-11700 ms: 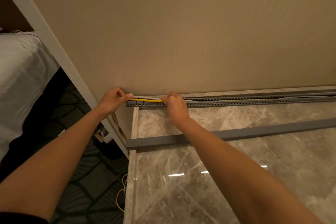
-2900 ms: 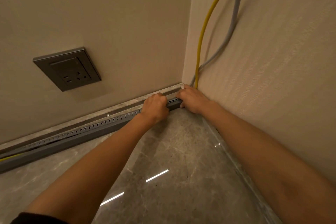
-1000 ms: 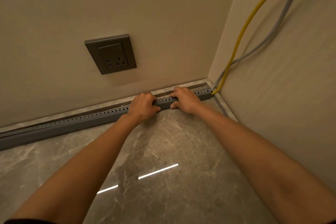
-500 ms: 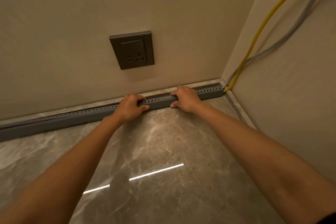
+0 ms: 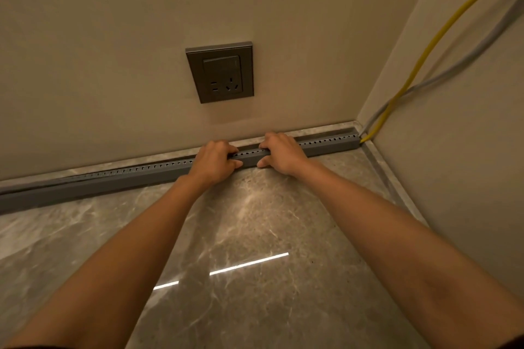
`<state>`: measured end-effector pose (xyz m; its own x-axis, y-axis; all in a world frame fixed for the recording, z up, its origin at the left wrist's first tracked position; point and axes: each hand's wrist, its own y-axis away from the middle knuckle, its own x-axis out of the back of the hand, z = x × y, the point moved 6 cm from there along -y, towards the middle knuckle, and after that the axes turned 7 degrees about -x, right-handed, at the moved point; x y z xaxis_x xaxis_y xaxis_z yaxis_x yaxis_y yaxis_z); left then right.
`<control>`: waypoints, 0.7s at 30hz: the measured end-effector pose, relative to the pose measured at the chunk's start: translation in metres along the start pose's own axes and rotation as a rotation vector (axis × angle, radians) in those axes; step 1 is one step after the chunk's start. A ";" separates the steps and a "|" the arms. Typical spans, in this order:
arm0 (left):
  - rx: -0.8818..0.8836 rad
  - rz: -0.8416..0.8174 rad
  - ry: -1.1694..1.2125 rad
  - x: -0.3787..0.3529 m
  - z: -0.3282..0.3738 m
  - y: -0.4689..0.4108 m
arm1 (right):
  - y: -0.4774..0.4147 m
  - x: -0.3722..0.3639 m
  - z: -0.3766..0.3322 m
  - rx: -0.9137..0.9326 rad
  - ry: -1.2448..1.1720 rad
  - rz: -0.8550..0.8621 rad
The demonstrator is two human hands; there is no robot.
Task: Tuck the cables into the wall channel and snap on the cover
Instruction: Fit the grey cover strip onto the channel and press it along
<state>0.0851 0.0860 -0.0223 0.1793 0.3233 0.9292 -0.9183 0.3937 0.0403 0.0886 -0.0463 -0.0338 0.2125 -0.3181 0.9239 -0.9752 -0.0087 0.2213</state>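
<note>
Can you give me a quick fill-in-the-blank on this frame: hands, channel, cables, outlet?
1. Both hands, left hand and right hand, press on the grey ____ along the wall base.
2. The wall outlet sits directly ____ the hands.
3. The cable beside the grey cable, leaving the channel at the corner, is ____.

Missing: channel; above; yellow

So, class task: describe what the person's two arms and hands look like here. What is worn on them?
Both forearms are bare, with no watch, bracelet or gloves. The left hand and right hand show no rings that I can make out. Only a sliver of dark sleeve shows at the bottom left corner, and another dark edge at the bottom right.
</note>
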 end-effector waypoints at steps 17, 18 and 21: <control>-0.177 0.161 -0.206 -0.016 0.023 0.006 | 0.028 0.025 0.060 0.029 0.413 0.180; -0.175 0.181 -0.190 -0.015 0.024 0.007 | 0.027 0.025 0.062 0.029 0.429 0.177; -0.170 0.194 -0.143 -0.012 0.028 0.006 | 0.025 0.027 0.064 0.043 0.457 0.183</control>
<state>0.0674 0.0601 -0.0232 -0.0562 0.2863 0.9565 -0.8563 0.4789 -0.1936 0.0658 -0.1155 -0.0233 0.0336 0.1307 0.9909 -0.9987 -0.0337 0.0383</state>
